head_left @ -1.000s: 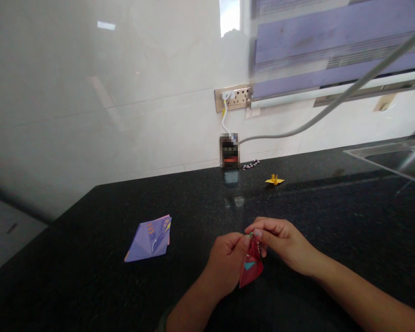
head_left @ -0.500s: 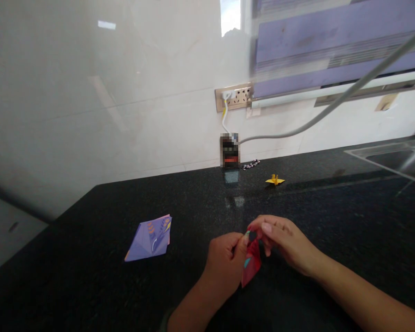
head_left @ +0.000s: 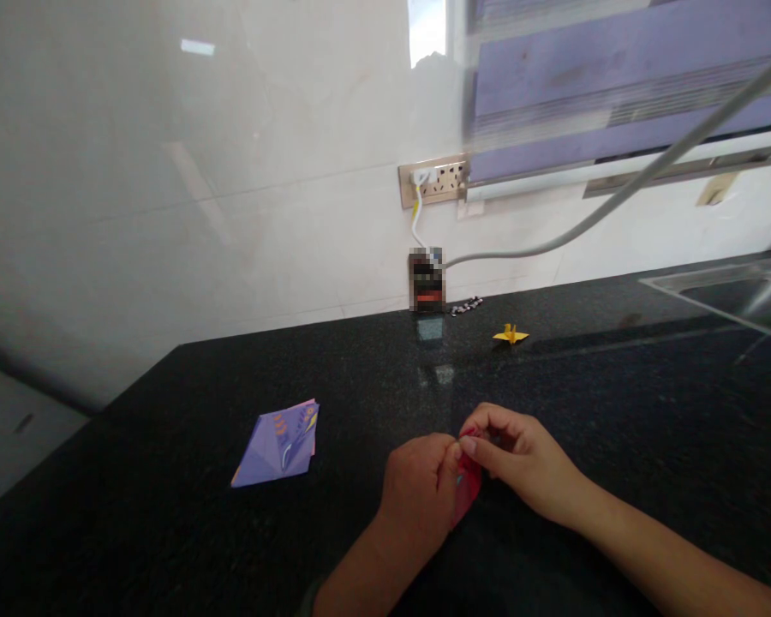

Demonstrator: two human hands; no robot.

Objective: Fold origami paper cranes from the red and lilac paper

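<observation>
A piece of folded red origami paper [head_left: 468,495] with a small teal patch is pinched between my two hands, just above the dark countertop. My left hand [head_left: 419,484] is closed on its left side, thumb on top. From the right, my right hand [head_left: 520,454] grips the upper end between thumb and curled fingers. The thumbs almost meet there, and the fingers cover much of the paper. To the left lies a stack of purple patterned origami paper [head_left: 276,446], with pink and orange edges showing.
A small yellow paper crane [head_left: 511,334] stands toward the back of the black counter [head_left: 360,368]. Near the wall are a blurred-out dark box [head_left: 427,283] with cables and a beaded string [head_left: 467,306]. A metal sink [head_left: 732,296] is at the far right, below a grey cable [head_left: 591,227].
My right hand has moved left and its thumb and fingers have closed on the upper end of the red paper. The gap between my hands is gone. My left hand stays nearly in place.
</observation>
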